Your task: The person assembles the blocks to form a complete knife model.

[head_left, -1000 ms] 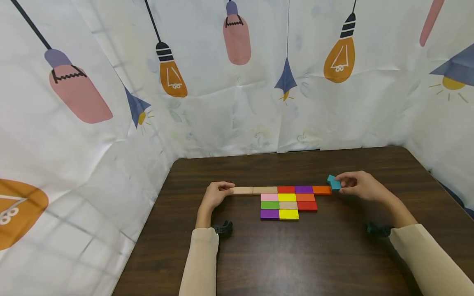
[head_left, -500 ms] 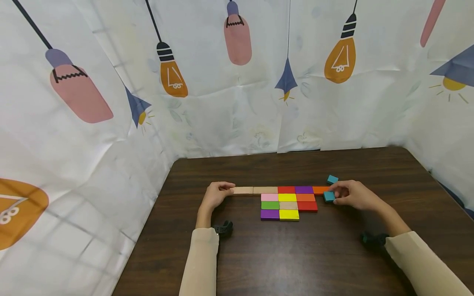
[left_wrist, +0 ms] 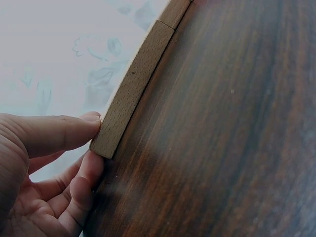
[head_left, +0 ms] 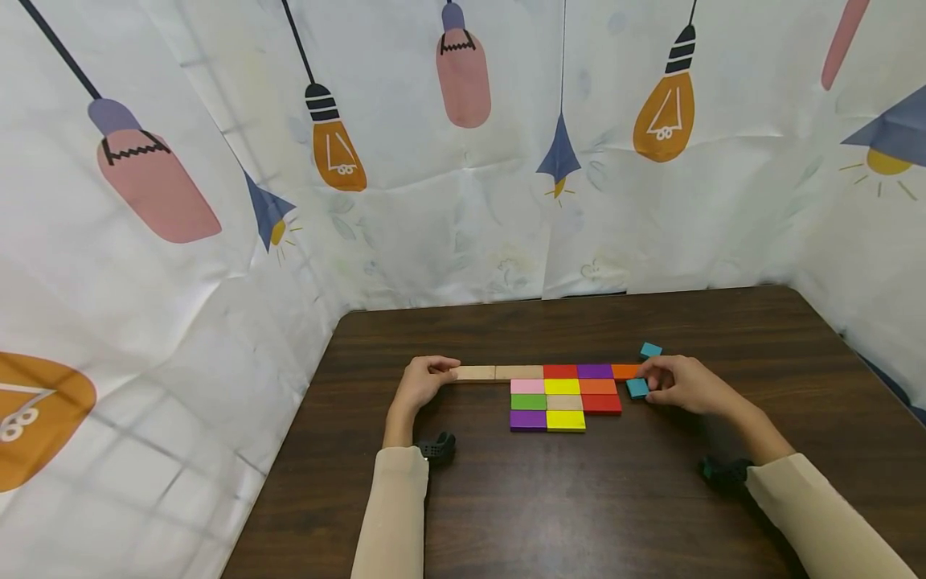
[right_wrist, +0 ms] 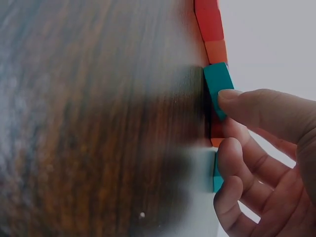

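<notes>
My right hand (head_left: 683, 384) pinches a teal block (head_left: 637, 389) between thumb and fingers, just right of the coloured blocks and below the orange block (head_left: 625, 371) that ends the top row. In the right wrist view the thumb lies on the teal block (right_wrist: 218, 84). A second teal block (head_left: 650, 351) lies behind the hand. At the other end of the row, my left hand (head_left: 424, 386) pinches the end of a plain wooden block (left_wrist: 136, 89). A second plain wooden block (head_left: 518, 372) continues the row toward a red block (head_left: 560, 371) and a purple block (head_left: 594, 371).
Under the top row sit shorter rows of flat blocks, among them a pink block (head_left: 526, 387), a green block (head_left: 528, 402) and a yellow block (head_left: 565, 421). Everything lies on a dark wooden table (head_left: 579, 515). A printed curtain (head_left: 463, 225) hangs along its back and left.
My right hand has moved left and toward me, bringing one teal block beside the coloured rows. The other teal block stays behind. My left hand has stayed in place.
</notes>
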Demonstrator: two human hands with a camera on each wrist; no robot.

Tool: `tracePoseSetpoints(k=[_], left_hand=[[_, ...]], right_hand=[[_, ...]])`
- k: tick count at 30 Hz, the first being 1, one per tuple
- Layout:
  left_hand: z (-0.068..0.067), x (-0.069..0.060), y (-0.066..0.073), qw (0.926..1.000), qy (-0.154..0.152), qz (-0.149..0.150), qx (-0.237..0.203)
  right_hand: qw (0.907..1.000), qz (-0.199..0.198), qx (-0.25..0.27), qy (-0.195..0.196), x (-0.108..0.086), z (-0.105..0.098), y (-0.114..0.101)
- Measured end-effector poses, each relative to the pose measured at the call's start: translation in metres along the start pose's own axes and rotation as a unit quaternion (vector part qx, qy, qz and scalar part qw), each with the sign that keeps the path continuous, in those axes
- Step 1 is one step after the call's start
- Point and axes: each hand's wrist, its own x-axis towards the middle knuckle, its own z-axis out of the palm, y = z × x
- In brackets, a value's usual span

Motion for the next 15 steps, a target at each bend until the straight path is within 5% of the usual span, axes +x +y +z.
tracePoseSetpoints(k=[15], left_hand=[[-0.0002,-0.0014,0.0005,1.0000,-0.001,0.004,-0.002]], right_hand=[[0.9999,0.011,-0.009,-0.003,0.0039,0.0019,-0.0023]])
